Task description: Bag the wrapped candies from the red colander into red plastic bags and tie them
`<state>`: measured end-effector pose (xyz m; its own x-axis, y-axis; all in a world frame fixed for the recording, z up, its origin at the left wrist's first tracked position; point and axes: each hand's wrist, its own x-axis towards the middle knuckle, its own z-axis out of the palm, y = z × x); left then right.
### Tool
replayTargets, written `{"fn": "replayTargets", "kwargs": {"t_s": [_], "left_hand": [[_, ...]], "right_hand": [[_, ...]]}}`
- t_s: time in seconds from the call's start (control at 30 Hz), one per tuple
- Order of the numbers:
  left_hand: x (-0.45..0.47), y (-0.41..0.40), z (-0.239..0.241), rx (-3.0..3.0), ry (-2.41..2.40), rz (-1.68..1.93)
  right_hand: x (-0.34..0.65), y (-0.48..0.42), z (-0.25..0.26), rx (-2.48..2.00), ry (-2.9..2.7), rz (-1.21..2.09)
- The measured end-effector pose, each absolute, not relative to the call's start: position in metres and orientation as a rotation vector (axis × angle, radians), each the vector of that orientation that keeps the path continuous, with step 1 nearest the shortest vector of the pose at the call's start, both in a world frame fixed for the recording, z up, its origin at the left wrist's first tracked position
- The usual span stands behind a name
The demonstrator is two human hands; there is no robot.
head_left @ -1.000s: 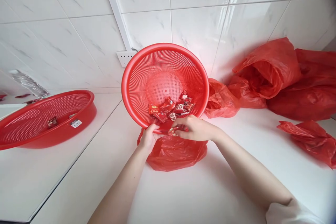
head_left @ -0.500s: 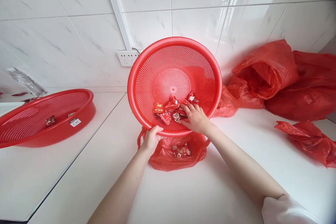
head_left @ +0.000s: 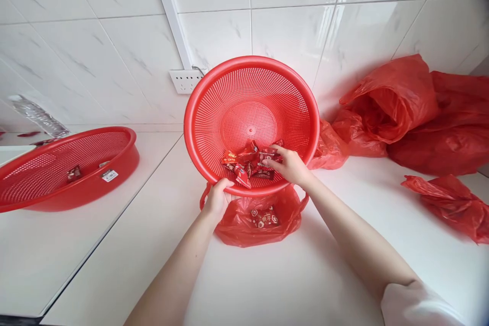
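Note:
A red perforated basket (head_left: pixel 250 97) is tilted up toward me on the white counter. My left hand (head_left: pixel 217 198) grips its near rim, fingers closed round the edge. Several red-wrapped candies (head_left: pixel 244 163) lie in the low part of the basket. My right hand (head_left: pixel 291 164) reaches in among them, fingers curled on a dark red candy (head_left: pixel 269 156). Under the rim lies an open red plastic bag (head_left: pixel 263 219) holding a few candies (head_left: pixel 265 217).
A second red basket (head_left: pixel 64 170) with a candy or two sits on the left counter, a plastic bottle (head_left: pixel 36 117) behind it. Crumpled red bags (head_left: pixel 405 107) pile at the right wall; another red bag (head_left: pixel 453 204) lies at the right. A wall socket (head_left: pixel 186 80) is behind the basket.
My right hand went from the bag's mouth up into the basket and now picks among the candies. Candies it carried now lie in the bag. The basket tilted up a little higher.

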<state>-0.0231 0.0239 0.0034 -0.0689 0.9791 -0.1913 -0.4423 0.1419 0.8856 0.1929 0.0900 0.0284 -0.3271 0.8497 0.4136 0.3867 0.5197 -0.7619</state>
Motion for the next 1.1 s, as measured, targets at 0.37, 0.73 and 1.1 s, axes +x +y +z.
{"fn": "replayTargets", "kwargs": {"t_s": [0.37,0.73,1.1], "left_hand": [[-0.031,0.029,0.014,0.608,0.998,1.365],[-0.033,0.029,0.018,0.593,1.047,1.384],[0.000,0.011,0.007,0.672,1.022,1.357]], "right_hand": [[0.188,0.053,0.058,-0.788,-2.082,1.135],[0.177,0.046,0.054,-0.776,-2.243,0.914],[0.173,0.054,0.036,-0.722,-2.442,0.574]]}}
